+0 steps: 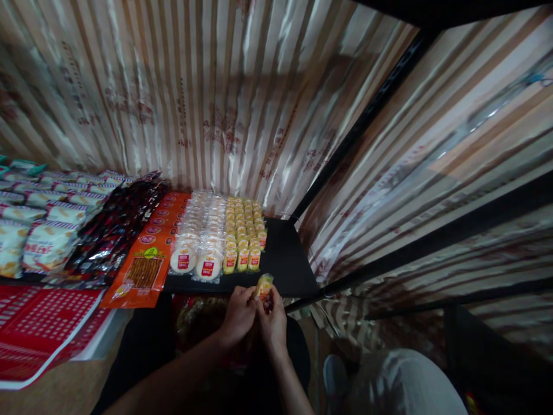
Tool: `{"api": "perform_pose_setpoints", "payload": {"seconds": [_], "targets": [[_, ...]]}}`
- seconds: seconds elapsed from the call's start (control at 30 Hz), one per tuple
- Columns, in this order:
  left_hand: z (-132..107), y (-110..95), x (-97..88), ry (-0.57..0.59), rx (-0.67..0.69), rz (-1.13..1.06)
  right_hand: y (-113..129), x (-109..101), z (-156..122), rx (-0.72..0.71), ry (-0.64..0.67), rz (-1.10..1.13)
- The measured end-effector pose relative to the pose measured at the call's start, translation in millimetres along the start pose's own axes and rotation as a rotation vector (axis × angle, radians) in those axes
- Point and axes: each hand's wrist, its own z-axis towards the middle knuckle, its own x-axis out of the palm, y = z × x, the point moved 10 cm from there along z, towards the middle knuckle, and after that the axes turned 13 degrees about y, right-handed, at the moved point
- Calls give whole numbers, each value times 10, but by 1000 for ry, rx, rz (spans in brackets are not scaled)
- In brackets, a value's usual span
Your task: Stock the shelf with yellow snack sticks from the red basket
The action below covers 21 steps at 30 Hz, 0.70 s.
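Observation:
Both my hands meet just in front of the black shelf [285,259]. My left hand [237,317] and my right hand [273,323] are closed together around a small yellow snack packet [264,285], which sticks up between the fingertips. On the shelf just beyond lie rows of the same small yellow packets [244,230], and to their left rows of round white wrapped cakes [199,236]. Below my hands a bag holding more packets [199,320] shows dimly.
Orange flat packs [149,259], dark red packets [116,227] and white snack bags [43,230] fill the shelf's left part. A red and white sheet [38,328] hangs at lower left. Striped foil curtains [224,104] back the shelf. A black frame post [367,112] rises at right. A grey rounded object [389,380] sits at lower right.

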Motion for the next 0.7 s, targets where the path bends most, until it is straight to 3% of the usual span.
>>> {"api": "perform_pose_setpoints", "payload": {"seconds": [0.27,0.47,0.7], "targets": [[355,-357,85,-12,-6,-58,-56,-183,521,-48,-84,-71],[527,-432,71,-63,-6,-59,-134,-107,898,-68,-33,-5],[575,-425,86,-30,32,-45,-79,-16,1172,-69,4,9]]}}
